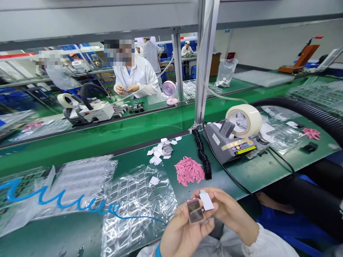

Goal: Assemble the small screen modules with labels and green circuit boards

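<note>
My left hand [182, 232] is closed round a small rectangular part [195, 211] with a pink strip along its top edge, held upright at the near table edge. My right hand [227, 210] pinches a small white square pad [206, 201] just right of that part, almost touching it. On the green table ahead lie a heap of pink strips [189, 170] and a scatter of white square pads [161, 150]. A row of small black parts [202, 154] runs beside the pink heap.
A tape dispenser machine [233, 141] with a large white tape roll [243, 120] stands to the right, its black cable trailing forward. Clear plastic trays [134, 207] and a blue coiled cord [61, 200] lie left. A black corrugated hose [308, 112] crosses right. Across the conveyor, a person in white [135, 76] works.
</note>
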Available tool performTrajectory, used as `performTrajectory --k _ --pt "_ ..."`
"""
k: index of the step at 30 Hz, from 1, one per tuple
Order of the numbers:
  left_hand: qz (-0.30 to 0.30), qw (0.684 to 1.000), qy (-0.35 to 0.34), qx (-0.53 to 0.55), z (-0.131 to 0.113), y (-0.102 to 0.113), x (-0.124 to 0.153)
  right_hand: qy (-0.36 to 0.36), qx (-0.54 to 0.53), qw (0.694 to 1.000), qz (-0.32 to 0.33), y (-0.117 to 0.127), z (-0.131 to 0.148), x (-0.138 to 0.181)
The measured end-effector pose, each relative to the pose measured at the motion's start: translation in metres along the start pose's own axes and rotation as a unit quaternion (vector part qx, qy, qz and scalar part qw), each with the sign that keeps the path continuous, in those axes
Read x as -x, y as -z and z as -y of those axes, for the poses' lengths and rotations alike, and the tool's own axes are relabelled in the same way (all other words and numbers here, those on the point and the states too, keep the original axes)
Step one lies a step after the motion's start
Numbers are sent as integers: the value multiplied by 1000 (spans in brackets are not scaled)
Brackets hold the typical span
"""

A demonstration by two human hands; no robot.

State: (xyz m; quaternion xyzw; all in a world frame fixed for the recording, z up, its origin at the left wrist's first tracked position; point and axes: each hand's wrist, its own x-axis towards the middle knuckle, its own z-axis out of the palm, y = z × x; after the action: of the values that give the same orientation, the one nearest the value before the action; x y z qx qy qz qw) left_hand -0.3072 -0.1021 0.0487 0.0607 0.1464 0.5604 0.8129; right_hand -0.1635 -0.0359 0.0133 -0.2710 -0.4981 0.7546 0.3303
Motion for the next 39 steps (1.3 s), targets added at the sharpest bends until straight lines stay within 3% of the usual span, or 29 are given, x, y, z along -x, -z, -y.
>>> performTrajectory --k 5,10,16,21,25,27,30,35,39 --pt "-10 1000 9 4 4 -3 -5 -17 -136 990 42 -6 -8 -1" --pt "-17 1000 10 7 5 -3 -7 -12 -189 982 20 -17 -15 -2" --pt "23 996 89 4 4 1 -4 31 -173 982 -70 3 -9 -12" --pt "16 987 138 79 6 -2 2 79 -97 987 -102 27 20 -5" --pt "-23 978 175 113 13 -4 2 169 102 980 -9 23 55 10" --pt "-36 976 186 104 16 -5 1 233 240 940 70 19 70 11" --pt "-43 974 204 86 20 -6 1 284 353 876 167 14 83 6" --pt "-46 975 194 97 20 -3 1 292 407 836 223 13 86 -3" --pt "-47 978 175 98 19 -2 -1 276 452 820 216 10 83 -4"
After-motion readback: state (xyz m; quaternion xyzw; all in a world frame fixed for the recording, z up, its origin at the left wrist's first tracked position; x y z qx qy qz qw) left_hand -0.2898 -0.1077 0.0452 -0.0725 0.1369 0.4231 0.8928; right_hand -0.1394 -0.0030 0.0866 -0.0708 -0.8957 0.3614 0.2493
